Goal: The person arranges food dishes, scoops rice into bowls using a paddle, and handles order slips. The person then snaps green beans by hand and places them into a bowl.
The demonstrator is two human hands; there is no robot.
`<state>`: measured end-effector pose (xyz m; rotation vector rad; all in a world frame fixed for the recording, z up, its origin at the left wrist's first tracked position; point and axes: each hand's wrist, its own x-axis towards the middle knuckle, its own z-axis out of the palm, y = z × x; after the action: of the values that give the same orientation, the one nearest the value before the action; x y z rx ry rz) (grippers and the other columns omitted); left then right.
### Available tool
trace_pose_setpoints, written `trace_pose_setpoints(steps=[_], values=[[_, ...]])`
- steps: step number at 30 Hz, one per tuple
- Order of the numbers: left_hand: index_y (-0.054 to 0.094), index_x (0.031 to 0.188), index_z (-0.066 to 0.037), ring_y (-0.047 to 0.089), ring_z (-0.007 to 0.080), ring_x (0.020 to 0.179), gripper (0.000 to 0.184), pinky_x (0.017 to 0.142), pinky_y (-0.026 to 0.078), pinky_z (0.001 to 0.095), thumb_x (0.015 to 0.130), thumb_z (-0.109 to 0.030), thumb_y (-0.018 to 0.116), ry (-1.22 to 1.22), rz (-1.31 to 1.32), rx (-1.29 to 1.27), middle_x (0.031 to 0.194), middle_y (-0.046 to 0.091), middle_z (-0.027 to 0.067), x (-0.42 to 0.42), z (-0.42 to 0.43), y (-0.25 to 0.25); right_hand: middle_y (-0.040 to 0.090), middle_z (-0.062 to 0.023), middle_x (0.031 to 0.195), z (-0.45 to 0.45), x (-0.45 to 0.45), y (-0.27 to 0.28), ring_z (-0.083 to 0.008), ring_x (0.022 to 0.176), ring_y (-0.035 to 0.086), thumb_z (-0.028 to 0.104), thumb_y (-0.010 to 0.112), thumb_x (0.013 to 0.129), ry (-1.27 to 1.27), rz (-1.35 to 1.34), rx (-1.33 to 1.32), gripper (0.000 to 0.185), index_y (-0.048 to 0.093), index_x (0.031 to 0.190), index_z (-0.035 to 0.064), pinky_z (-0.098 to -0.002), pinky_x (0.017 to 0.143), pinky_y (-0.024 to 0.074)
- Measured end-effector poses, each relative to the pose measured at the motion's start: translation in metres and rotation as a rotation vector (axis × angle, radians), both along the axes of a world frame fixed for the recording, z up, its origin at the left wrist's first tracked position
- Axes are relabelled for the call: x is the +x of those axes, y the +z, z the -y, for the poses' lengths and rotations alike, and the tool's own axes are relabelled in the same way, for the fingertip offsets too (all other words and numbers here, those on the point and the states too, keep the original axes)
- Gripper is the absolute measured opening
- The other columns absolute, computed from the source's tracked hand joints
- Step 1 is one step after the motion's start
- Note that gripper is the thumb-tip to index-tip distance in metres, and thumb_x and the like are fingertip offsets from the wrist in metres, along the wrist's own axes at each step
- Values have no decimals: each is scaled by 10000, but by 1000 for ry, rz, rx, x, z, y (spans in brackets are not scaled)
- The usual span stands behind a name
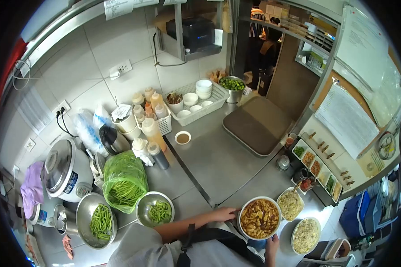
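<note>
A round white bowl (pixel 278 212) full of brown, saucy chunks stands at the counter's front edge. My right hand (pixel 272 244) grips its near rim from below right. My left hand (pixel 223 214) is just left of the bowl, palm down with fingers stretched towards it; a small gap seems to separate them. Right of the bowl are a white container (pixel 291 204) and a white round dish (pixel 306 236), both filled with pale, rice-like food.
Cut green beans fill a steel colander (pixel 82 218), a steel bowl (pixel 140 212) and a green bag (pixel 124 167) on the left. Sauce bottles (pixel 152 131), a sauce dish (pixel 182 138) and a brown tray (pixel 258 124) stand farther back. A topping rack (pixel 317 171) is at right.
</note>
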<state>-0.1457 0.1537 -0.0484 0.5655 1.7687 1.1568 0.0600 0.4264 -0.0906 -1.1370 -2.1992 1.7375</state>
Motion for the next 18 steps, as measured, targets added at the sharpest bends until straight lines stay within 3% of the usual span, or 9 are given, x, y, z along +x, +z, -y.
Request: trace_pose_setpoints(steps=[1,4,7,10,12,14,18], values=[[356,1423,-127,631,139,869,519,753,529,288,914,-130,457,24,42,-45,1040,634,81,-2,4,2,641,-67,826,11,-11,11,-104,686,557,156,595,860,6,29,79,321,579,1105,-50,-248,600,444],[395,1396,-92,617,145,921,483,787,514,302,927,-158,492,132,-16,74,1079,636,86,-12,19,-20,633,-68,852,34,-39,19,-102,703,549,174,597,868,-4,-79,-77,343,565,1120,-56,-259,614,444],[420,1372,-67,610,156,939,473,807,500,334,925,-171,532,268,-159,161,1101,635,102,-19,35,-11,636,-91,907,46,-64,13,-114,763,579,188,580,892,22,-102,-98,329,556,1117,-51,-252,661,460],[416,1377,-78,604,177,966,489,816,499,350,917,-174,554,298,-192,-13,1127,618,143,-35,65,52,635,-92,919,66,-100,37,-128,793,599,185,558,909,29,-109,-260,300,556,1103,-43,-250,690,477],[439,1360,-91,604,190,951,475,792,505,350,902,-130,561,460,-450,50,1149,575,158,-42,88,58,631,-86,923,72,-118,38,-133,801,603,189,546,916,37,-139,-350,295,552,1102,-39,-254,696,485],[479,1292,-82,586,192,935,424,760,508,347,878,-73,570,663,-528,90,1141,531,131,-52,115,68,627,-83,935,70,-136,28,-136,808,608,201,538,921,76,-150,-389,301,548,1106,-36,-260,699,492],[472,1154,-44,500,225,975,433,798,439,342,764,-27,659,1343,-765,185,1055,475,96,-68,161,72,620,-77,972,83,-171,24,-137,819,608,209,518,927,81,-117,-382,305,535,1120,-27,-269,700,495]])
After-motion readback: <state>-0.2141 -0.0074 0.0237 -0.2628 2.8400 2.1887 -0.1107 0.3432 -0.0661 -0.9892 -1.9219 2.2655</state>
